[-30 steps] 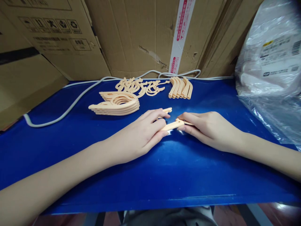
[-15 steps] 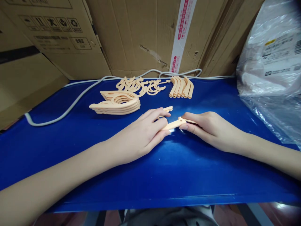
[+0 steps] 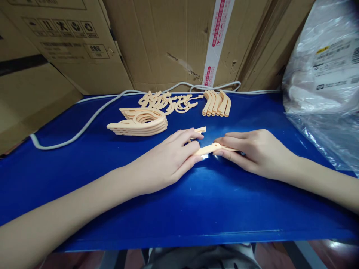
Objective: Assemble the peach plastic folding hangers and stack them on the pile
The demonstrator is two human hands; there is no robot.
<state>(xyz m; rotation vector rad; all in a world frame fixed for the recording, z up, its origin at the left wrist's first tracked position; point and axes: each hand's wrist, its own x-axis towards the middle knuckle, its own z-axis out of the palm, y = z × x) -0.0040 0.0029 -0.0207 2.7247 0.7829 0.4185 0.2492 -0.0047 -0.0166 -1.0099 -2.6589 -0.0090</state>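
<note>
My left hand [image 3: 174, 158] is closed around a beige plastic hanger part [image 3: 206, 149]. One end, with a small hole, sticks out to the right, and another tip shows beyond my fingers; my hand hides the middle. My right hand [image 3: 258, 153] pinches a slimmer beige hanger arm [image 3: 229, 148] between thumb and fingers. Its inner end meets the holed end of the left part, and my fingertips press at this joint. Whether the two are locked together I cannot tell.
Behind my left hand lies a stack of beige hanger pieces [image 3: 137, 129]. Farther back are a pile of thin hooks [image 3: 183, 104] and a row of curved arms [image 3: 215, 104]. A white cable [image 3: 92, 119] runs along the blue table [image 3: 179, 216]. Cardboard boxes [image 3: 162, 41] and a plastic bag [image 3: 316, 82] stand around.
My right hand has turned and its fingers now lie over the joint. The slim arm has swung more in line with the holed end. My left hand stays in place.
</note>
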